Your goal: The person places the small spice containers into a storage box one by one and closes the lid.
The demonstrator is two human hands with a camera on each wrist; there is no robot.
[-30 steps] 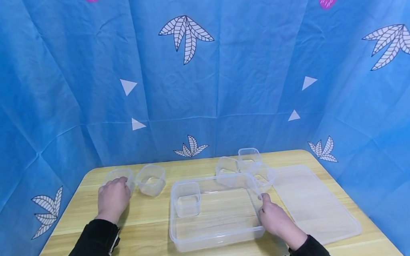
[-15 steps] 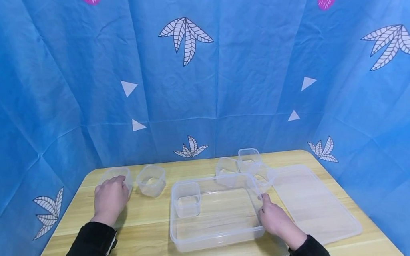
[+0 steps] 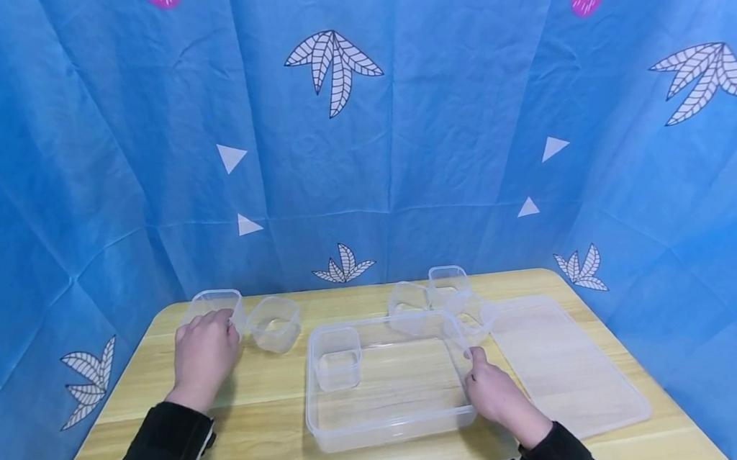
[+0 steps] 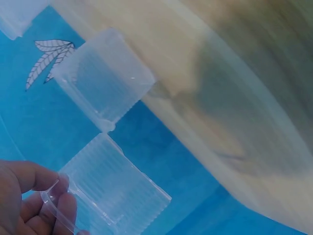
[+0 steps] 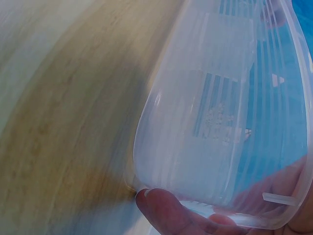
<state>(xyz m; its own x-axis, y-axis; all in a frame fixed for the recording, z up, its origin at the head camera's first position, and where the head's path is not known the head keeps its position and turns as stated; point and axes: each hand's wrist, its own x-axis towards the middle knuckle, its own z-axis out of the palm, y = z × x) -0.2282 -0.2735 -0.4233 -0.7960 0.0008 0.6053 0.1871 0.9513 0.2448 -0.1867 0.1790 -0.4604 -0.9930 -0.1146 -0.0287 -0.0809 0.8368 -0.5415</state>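
At the table's far left, my left hand point(image 3: 204, 355) pinches the near rim of a small clear plastic container point(image 3: 230, 307). In the left wrist view, thumb and fingers close on that rim, and the container point(image 4: 117, 188) appears lifted beside a second small container point(image 4: 105, 78). My right hand point(image 3: 498, 393) grips the right wall of a large clear plastic box point(image 3: 397, 428), with fingers under its edge in the right wrist view. Inside the box's left back corner stands one small container point(image 3: 338, 369).
Behind the box, three small containers point(image 3: 449, 285) stand close together. To the right a large flat translucent lid point(image 3: 568, 373) lies on the wooden table point(image 3: 268, 440). A blue patterned cloth point(image 3: 445, 130) hangs around the back and sides.
The left hand first shifts slightly left, then back right with its container, whose rim now sits higher. The right hand and large box stay put.
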